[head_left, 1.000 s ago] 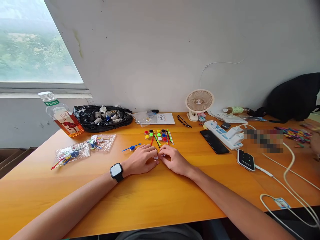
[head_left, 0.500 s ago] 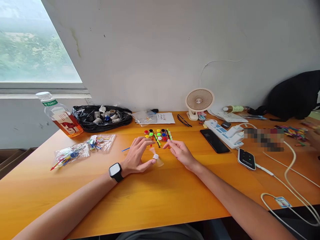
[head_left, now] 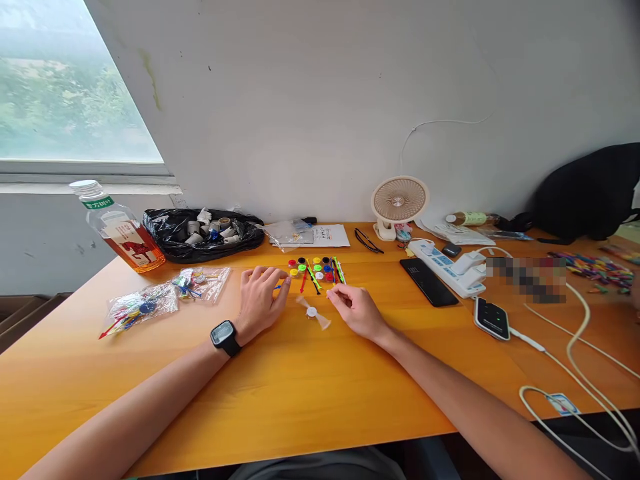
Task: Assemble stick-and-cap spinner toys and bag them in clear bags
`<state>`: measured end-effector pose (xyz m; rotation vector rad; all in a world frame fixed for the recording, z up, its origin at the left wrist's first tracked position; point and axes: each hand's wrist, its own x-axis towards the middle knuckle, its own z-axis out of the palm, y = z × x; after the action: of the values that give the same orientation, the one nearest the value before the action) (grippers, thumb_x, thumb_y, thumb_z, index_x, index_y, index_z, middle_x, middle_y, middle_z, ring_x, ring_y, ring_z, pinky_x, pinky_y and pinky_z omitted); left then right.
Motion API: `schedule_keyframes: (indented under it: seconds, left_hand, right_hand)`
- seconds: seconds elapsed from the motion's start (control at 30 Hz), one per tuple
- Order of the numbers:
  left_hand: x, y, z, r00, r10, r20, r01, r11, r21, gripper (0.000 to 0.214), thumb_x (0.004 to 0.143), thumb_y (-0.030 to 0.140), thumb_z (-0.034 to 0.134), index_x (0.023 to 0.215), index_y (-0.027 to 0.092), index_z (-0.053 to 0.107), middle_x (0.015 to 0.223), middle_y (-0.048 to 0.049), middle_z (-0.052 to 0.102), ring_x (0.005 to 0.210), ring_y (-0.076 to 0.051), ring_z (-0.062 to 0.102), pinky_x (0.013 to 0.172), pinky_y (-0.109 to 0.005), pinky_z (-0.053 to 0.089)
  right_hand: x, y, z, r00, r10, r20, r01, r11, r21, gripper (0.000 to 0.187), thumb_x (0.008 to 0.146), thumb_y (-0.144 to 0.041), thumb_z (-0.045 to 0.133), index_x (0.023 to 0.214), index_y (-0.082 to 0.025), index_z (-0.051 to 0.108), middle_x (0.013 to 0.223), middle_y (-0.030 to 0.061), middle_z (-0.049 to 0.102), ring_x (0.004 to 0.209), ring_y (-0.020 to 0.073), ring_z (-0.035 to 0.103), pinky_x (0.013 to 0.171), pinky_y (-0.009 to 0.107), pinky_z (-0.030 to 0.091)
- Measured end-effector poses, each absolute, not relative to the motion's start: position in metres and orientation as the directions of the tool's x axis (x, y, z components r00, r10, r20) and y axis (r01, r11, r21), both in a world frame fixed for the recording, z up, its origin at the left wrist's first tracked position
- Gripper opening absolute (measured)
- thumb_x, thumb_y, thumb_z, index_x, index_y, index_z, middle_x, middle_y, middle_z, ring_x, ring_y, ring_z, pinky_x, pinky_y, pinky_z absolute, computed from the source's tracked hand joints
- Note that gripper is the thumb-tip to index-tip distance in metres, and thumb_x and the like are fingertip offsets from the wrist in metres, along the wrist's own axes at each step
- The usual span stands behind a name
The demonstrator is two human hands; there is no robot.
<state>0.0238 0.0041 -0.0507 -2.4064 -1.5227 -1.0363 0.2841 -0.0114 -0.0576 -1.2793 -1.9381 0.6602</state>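
Note:
A small white spinner (head_left: 312,311), blurred as if turning, lies on the orange table (head_left: 320,393) between my hands. My left hand (head_left: 260,298), with a black watch on the wrist, rests flat to its left with fingers spread, over a blue stick piece (head_left: 278,286). My right hand (head_left: 354,308) lies just right of the spinner with fingers loosely curled and nothing visible in them. Behind them sit coloured caps (head_left: 310,267) and coloured sticks (head_left: 338,269) in a small group.
Two clear bags of coloured parts (head_left: 165,297), a tea bottle (head_left: 120,230) and a black bag of spools (head_left: 203,233) stand at the left. A small fan (head_left: 399,203), glasses, phone (head_left: 429,282), power strip (head_left: 453,265) and cables (head_left: 580,373) fill the right side.
Both hands let go of the white piece and drew apart; it now spins on the table. My left hand slid left onto the blue stick.

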Motion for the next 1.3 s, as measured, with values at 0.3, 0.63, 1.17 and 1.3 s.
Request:
schedule_keyframes:
  seconds: [0.3, 0.63, 1.17, 1.3]
  left_hand:
    - [-0.003, 0.024, -0.049, 0.221, 0.882, 0.417, 0.939, -0.308, 0.154, 0.048, 0.112, 0.049, 0.032, 0.094, 0.021, 0.067, 0.086, -0.0103, 0.073, 0.081, -0.027, 0.064, 0.074, -0.036, 0.031]
    - [-0.028, 0.048, -0.053, 0.201, 0.965, 0.169, 0.824, -0.26, 0.504, 0.041, 0.099, 0.034, 0.04, 0.07, 0.022, 0.066, 0.07, -0.0045, 0.07, 0.068, -0.023, 0.062, 0.065, -0.032, 0.034]
    - [-0.009, 0.035, -0.052, 0.411, 0.872, -0.264, 0.476, 0.042, 0.878, 0.016, 0.083, 0.033, 0.052, 0.077, 0.02, 0.057, 0.064, -0.0044, 0.072, 0.05, -0.017, 0.067, 0.04, -0.022, 0.04]
    - [-0.005, 0.031, -0.049, 0.468, 0.834, -0.293, 0.426, 0.078, 0.901, 0.014, 0.082, 0.032, 0.057, 0.078, 0.018, 0.06, 0.068, -0.007, 0.075, 0.054, -0.018, 0.071, 0.044, -0.023, 0.048]
  right_hand:
    - [0.285, -0.015, -0.052, -0.275, 0.909, 0.314, 0.705, 0.413, -0.576, 0.038, 0.106, -0.048, 0.051, 0.086, -0.022, 0.07, 0.059, -0.002, 0.056, 0.054, 0.0148, 0.049, 0.057, 0.028, 0.029]
    - [0.287, -0.016, -0.049, -0.271, 0.908, 0.318, 0.728, 0.41, -0.55, 0.038, 0.106, -0.047, 0.051, 0.086, -0.023, 0.071, 0.058, -0.0024, 0.056, 0.053, 0.0148, 0.049, 0.058, 0.029, 0.029]
    - [0.285, -0.016, -0.05, -0.27, 0.91, 0.315, 0.725, 0.407, -0.556, 0.038, 0.106, -0.048, 0.051, 0.085, -0.023, 0.07, 0.059, -0.0014, 0.059, 0.054, 0.0154, 0.052, 0.058, 0.028, 0.03]
    - [0.285, -0.016, -0.05, -0.271, 0.909, 0.316, 0.724, 0.409, -0.555, 0.039, 0.106, -0.048, 0.05, 0.085, -0.023, 0.07, 0.059, -0.0015, 0.059, 0.054, 0.0152, 0.052, 0.057, 0.028, 0.03]
